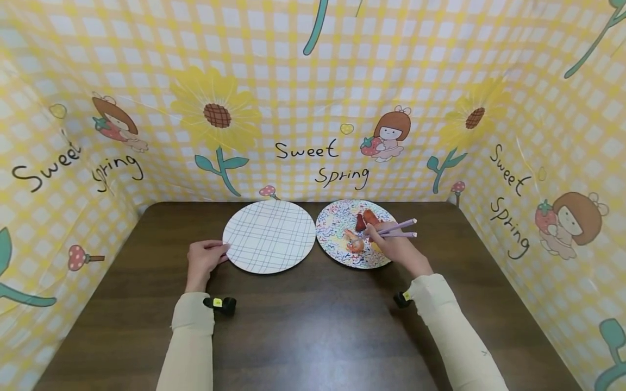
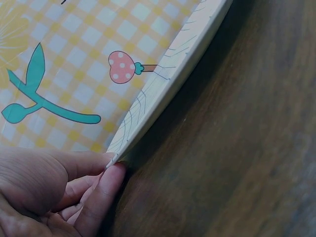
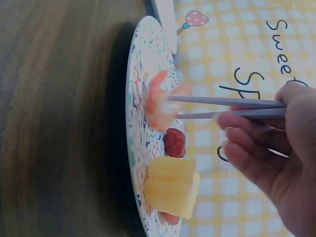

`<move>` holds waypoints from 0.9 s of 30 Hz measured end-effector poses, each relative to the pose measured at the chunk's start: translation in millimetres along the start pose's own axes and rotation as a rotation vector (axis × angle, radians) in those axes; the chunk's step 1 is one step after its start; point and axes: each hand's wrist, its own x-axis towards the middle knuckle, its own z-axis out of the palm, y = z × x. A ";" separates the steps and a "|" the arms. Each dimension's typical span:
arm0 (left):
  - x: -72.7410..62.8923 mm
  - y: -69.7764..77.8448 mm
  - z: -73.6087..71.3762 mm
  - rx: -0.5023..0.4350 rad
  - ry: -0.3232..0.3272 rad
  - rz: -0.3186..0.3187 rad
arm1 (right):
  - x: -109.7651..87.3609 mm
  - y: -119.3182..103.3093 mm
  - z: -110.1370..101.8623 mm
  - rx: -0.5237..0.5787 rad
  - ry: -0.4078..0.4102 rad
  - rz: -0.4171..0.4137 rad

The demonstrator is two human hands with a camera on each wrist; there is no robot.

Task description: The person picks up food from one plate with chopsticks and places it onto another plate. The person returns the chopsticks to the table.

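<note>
My left hand (image 1: pixel 202 260) pinches the left rim of a round white plate (image 1: pixel 269 236) patterned with thin blue lines. In the left wrist view, thumb and fingers meet at the plate's edge (image 2: pixel 158 106). My right hand (image 1: pixel 403 252) holds purple chopsticks (image 3: pixel 232 102) over a speckled, multicoloured round plate (image 1: pixel 329 220). Their tips are at an orange-pink shrimp (image 3: pixel 158 111), which is blurred; whether it is lifted I cannot tell. Around it on that plate are a dark red strawberry-like piece (image 3: pixel 175 143), a ridged yellow block (image 3: pixel 170 182) and a reddish sausage-like piece (image 1: pixel 371 216).
The two plates stand side by side, nearly touching, at the back of a dark wooden table (image 1: pixel 303 326). A yellow checked cloth (image 1: pixel 303 108) printed with flowers walls the back and both sides. Black wrist cameras (image 1: pixel 224 305) sit at both cuffs.
</note>
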 end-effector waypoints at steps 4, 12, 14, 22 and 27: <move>-0.7 -0.2 0.1 0.008 0.007 -0.004 | -2.9 -6.3 0.8 -0.177 0.044 -0.108; 0.9 -0.5 0.3 0.010 -0.001 0.003 | -1.9 0.3 8.4 -0.312 0.171 -0.311; 1.4 -0.8 0.2 0.014 -0.002 -0.005 | -0.4 3.0 9.8 -0.274 0.144 -0.259; 2.3 -1.8 0.2 0.012 -0.004 -0.003 | 0.8 9.9 -0.9 -0.058 0.071 -0.039; 2.4 -3.2 0.4 0.025 0.000 0.007 | 3.6 18.1 -17.3 -0.002 0.043 0.028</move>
